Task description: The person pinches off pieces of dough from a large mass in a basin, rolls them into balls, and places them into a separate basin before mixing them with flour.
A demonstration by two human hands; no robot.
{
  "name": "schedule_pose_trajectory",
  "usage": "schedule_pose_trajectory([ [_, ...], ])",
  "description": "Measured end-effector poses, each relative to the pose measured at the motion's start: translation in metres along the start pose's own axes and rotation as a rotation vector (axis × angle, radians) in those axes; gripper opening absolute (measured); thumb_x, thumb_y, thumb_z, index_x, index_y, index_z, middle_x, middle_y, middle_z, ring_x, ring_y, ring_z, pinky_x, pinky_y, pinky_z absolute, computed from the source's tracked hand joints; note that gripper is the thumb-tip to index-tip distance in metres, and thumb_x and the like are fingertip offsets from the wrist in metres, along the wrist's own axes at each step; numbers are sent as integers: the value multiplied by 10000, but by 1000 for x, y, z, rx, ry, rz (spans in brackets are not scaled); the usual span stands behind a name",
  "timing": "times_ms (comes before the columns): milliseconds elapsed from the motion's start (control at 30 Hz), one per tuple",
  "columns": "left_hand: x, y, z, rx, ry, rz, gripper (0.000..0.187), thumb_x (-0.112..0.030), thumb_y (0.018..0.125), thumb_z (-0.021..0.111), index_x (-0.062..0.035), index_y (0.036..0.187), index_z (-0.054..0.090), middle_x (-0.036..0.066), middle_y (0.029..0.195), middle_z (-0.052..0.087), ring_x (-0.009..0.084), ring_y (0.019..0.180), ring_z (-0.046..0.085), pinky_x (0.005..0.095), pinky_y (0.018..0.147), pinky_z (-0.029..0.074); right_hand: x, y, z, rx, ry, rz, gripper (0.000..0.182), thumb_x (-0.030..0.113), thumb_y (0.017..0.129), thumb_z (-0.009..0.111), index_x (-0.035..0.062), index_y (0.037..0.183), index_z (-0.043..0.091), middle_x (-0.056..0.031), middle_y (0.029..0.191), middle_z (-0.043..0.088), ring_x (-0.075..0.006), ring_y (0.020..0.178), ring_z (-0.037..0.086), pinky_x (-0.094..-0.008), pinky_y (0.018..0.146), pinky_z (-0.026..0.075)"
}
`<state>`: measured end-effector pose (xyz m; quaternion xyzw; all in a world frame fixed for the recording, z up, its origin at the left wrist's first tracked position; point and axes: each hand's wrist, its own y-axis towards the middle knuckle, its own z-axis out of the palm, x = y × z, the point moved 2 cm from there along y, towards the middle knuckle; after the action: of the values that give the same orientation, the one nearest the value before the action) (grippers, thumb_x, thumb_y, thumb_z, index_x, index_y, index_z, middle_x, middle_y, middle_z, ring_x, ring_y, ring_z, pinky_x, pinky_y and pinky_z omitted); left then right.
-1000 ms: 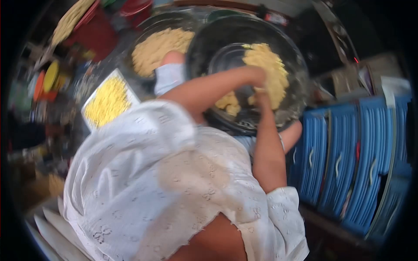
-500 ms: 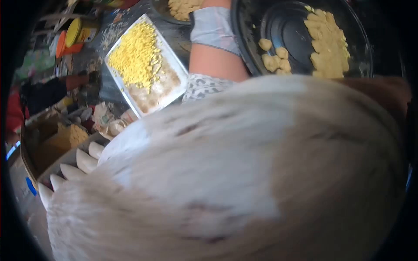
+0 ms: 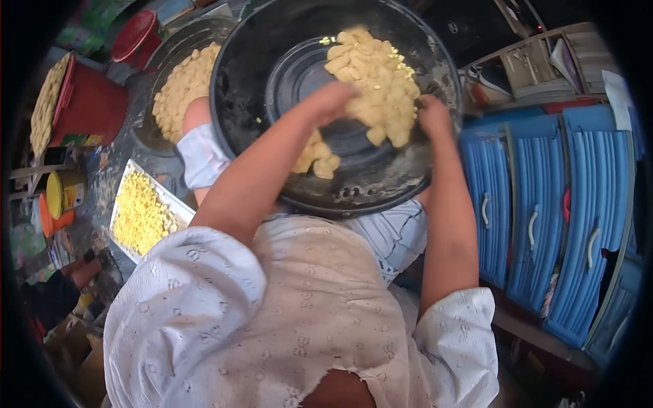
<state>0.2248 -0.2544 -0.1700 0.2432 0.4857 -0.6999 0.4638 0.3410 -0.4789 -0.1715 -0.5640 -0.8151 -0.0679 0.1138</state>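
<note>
A large black basin [image 3: 272,183] rests across my lap. On its right side is a pile of pale yellow, dough-like lumps [image 3: 374,88], with small yellow bits at its edge. My left hand [image 3: 333,102] reaches over the basin to the left side of this pile, its fingers blurred and partly hidden. At the pile's right edge is my right hand [image 3: 434,115], fingers bent down toward the lumps; whether it grips one does not show. A smaller cluster of lumps [image 3: 318,160] lies below my left forearm.
To the left stand a round pan [image 3: 153,132] of similar lumps, a white tray [image 3: 180,207] of small yellow pieces, a heaped red bucket [image 3: 92,105] and a yellow tub [image 3: 66,192]. Blue drawers [image 3: 534,217] with pale handles line the right side.
My view has swung up from my blurred shirt, bringing both arms and the whole basin into sight. The tray now appears further left and lower. Both hands now show at the pile.
</note>
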Motion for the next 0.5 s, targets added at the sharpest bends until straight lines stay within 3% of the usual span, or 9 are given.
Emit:
schedule_pose_trajectory([
  [67, 19, -18, -16, -18, -145, -44, 225, -162, 843, 493, -43, 1034, 507, 61, 1013, 541, 162, 909, 534, 343, 756, 469, -5, 3, 24, -8, 21, -82, 297, 116, 812, 419, 63, 1081, 533, -168, 1003, 591, -348, 904, 565, -432, 796, 440],
  [167, 36, -32, -20, -2, -276, 11, 168, -107, 833, 524, -68, 992, 489, 47, 978, 536, 173, 911, 540, 364, 785, 484, 12, 13, 38, -22, -56, -19, 283, 102, 827, 403, 50, 1087, 501, -181, 981, 591, -368, 890, 567, -433, 774, 448],
  [233, 37, -36, -15, 15, -328, 15, 157, -139, 858, 528, -62, 985, 477, 51, 972, 535, 171, 903, 548, 377, 813, 482, 28, 10, 35, 27, -59, 146, 262, 94, 849, 369, 40, 1082, 476, -201, 963, 587, -382, 887, 564, -442, 744, 457],
  [333, 28, -42, -14, 20, -315, 52, 163, -158, 877, 506, -48, 992, 472, 66, 986, 528, 176, 908, 551, 382, 833, 478, 34, 1, 21, 13, -15, 234, 226, 74, 840, 388, 18, 1038, 480, -220, 948, 581, -373, 885, 567, -446, 729, 464],
  [367, 25, -41, -14, 32, -325, 95, 166, -161, 886, 491, -40, 998, 469, 74, 995, 523, 178, 913, 551, 384, 844, 475, 32, -3, 18, -71, 9, 182, 231, 10, 809, 437, -6, 1036, 474, -186, 903, 596, -302, 849, 597, -394, 706, 484],
  [400, 24, -41, -16, 38, -325, 105, 166, -161, 886, 491, -40, 998, 469, 74, 995, 523, 178, 913, 551, 384, 844, 475, 37, -6, 13, -82, 6, 178, 231, 10, 809, 437, -6, 1036, 474, -186, 903, 596, -302, 849, 597, -394, 706, 484],
  [467, 26, -41, -17, 102, -429, 143, 206, -147, 900, 456, -23, 1064, 459, 90, 1037, 509, 184, 924, 550, 375, 857, 471, 58, -23, 7, -33, 1195, 246, 258, -45, 767, 504, -19, 1022, 474, -126, 844, 596, -206, 803, 601, -316, 685, 489],
  [500, 26, -40, -16, 112, -429, 146, 206, -147, 900, 456, -23, 1064, 459, 90, 1037, 509, 184, 924, 550, 375, 857, 471, 81, -39, -5, -46, 1306, 195, 256, -49, 762, 524, -17, 1012, 483, -99, 841, 581, -175, 787, 590, -284, 680, 481],
])
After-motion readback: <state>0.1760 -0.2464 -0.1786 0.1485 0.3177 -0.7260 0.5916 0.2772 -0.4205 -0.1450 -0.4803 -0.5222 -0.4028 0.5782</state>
